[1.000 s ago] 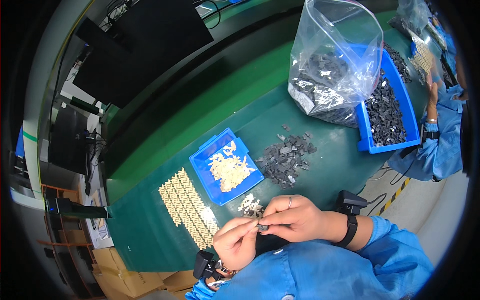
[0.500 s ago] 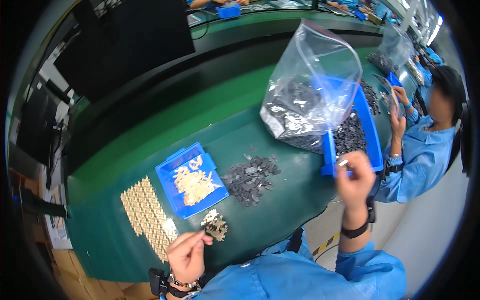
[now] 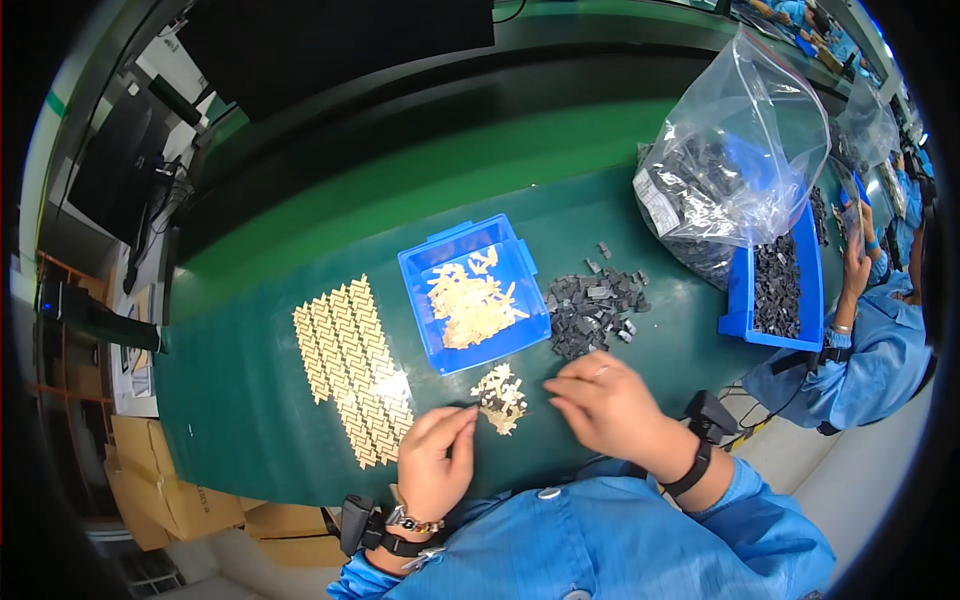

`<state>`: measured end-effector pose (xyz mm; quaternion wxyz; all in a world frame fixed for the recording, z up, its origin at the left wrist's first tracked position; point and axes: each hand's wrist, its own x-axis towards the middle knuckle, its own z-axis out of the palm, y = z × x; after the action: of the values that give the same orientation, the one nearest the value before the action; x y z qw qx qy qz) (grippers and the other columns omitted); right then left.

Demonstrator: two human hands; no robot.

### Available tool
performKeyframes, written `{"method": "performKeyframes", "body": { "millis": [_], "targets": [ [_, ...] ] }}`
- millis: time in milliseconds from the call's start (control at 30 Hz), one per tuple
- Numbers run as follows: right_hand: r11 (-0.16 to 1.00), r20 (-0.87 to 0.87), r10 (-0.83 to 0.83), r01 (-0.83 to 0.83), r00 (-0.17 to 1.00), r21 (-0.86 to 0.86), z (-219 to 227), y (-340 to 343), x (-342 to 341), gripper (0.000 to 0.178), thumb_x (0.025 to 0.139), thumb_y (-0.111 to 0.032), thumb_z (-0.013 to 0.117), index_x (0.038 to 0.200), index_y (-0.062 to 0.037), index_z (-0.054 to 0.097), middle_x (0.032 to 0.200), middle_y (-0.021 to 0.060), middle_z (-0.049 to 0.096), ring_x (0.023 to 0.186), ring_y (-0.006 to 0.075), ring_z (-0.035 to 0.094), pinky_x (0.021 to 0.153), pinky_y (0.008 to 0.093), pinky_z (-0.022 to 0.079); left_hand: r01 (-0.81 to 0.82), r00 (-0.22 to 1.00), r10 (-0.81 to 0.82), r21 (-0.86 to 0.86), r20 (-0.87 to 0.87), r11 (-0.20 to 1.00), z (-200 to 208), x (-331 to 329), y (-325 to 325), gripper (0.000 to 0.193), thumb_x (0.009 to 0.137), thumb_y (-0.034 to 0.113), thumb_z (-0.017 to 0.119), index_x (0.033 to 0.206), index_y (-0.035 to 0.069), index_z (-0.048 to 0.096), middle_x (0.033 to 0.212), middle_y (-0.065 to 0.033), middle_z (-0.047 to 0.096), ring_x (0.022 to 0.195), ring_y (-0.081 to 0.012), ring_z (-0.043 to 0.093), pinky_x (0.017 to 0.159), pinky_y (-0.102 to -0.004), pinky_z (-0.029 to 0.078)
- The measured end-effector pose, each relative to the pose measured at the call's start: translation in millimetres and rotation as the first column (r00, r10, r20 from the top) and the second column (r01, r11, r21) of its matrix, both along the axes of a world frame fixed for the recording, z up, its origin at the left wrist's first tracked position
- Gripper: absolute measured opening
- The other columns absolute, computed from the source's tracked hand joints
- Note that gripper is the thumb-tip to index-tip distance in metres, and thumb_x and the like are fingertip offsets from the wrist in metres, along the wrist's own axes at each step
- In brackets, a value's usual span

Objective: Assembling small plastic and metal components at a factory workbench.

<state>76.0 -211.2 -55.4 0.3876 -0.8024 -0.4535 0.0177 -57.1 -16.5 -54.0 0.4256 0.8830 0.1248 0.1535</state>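
Observation:
My left hand (image 3: 438, 455) is closed in a pinch at the left edge of a small pile of cream pieces (image 3: 503, 400) with some dark ones among them. Opposite it, my right hand (image 3: 620, 415) also has thumb and forefinger pressed together, pointing at the pile from the right. Whatever either pinch holds is too small to make out. Beyond the pile stands a blue tray (image 3: 432, 335) with loose cream pieces (image 3: 470, 310) in it. A heap of small black plastic parts (image 3: 595, 305) lies right of that tray. Left of my left hand, cream pieces form a herringbone-patterned sheet (image 3: 350, 370).
At the right, a large clear zip bag (image 3: 700, 190) of black parts leans by a blue bin (image 3: 738, 310) of similar parts. A co-worker in blue (image 3: 870, 330) sits beyond. A dark monitor-like panel (image 3: 340, 50) stands at the back; cardboard boxes (image 3: 165, 490) lie lower left.
My right hand has come left from the blue bin to beside the small pile. The left hand stays by the pile. The whole view has swung left, shifting things rightward in the picture.

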Motion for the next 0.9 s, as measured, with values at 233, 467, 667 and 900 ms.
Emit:
{"method": "performKeyframes", "body": {
  "millis": [233, 467, 667, 900],
  "targets": [
    [0.95, 0.125, 0.011, 0.029, 0.992, -0.31, -18, 45, -11, 0.02, 0.08, -0.015, 0.068, 0.095, -0.0012, 0.068, 0.076, 0.0114, 0.064, 0.072, 0.0277, 0.063, 0.067, 0.0368, 0.051, 0.078, 0.997, -0.078, 0.015, -0.019, 0.997, -10, -5, -8, 0.015, 0.081, 0.0, 0.067, 0.096, 0.0, 0.07, 0.089, -0.014, 0.067, 0.078, -0.0272, 0.067, 0.069, -0.0315, 0.053],
    [0.96, 0.161, -0.023, 0.067, 0.987, -0.271, -22, 56, -7, 0.02, 0.08, -0.019, 0.068, 0.088, -0.0007, 0.068, 0.069, 0.0123, 0.064, 0.064, 0.0275, 0.063, 0.06, 0.0381, 0.052, 0.128, 0.991, -0.129, -0.068, -0.019, 0.99, -10, -2, -6, 0.015, 0.081, 0.001, 0.067, 0.096, 0.0, 0.07, 0.089, -0.0139, 0.067, 0.078, -0.0271, 0.066, 0.069, -0.0322, 0.053],
    [0.967, 0.175, -0.006, 0.05, 0.985, -0.249, -26, 55, -5, 0.01, 0.075, -0.011, 0.066, 0.078, -0.0022, 0.065, 0.066, 0.0117, 0.062, 0.064, 0.027, 0.063, 0.058, 0.0374, 0.051, 0.124, 0.992, -0.124, -0.068, -0.01, 0.99, -10, 0, -2, 0.014, 0.083, 0.002, 0.066, 0.096, 0.0, 0.07, 0.088, -0.0141, 0.067, 0.077, -0.0283, 0.066, 0.068, -0.0327, 0.053],
    [0.997, 0.208, -0.057, 0.065, 0.977, -0.033, -25, 43, -1, 0.012, 0.075, -0.009, 0.069, 0.082, -0.0012, 0.064, 0.072, 0.0118, 0.064, 0.063, 0.028, 0.062, 0.058, 0.0371, 0.051, -0.039, 0.99, -0.023, -0.422, -0.141, 0.906, -7, 1, -5, 0.015, 0.088, 0.003, 0.063, 0.101, -0.003, 0.068, 0.085, -0.0149, 0.069, 0.067, -0.0178, 0.067, 0.058, -0.0266, 0.052]
  ]
}}
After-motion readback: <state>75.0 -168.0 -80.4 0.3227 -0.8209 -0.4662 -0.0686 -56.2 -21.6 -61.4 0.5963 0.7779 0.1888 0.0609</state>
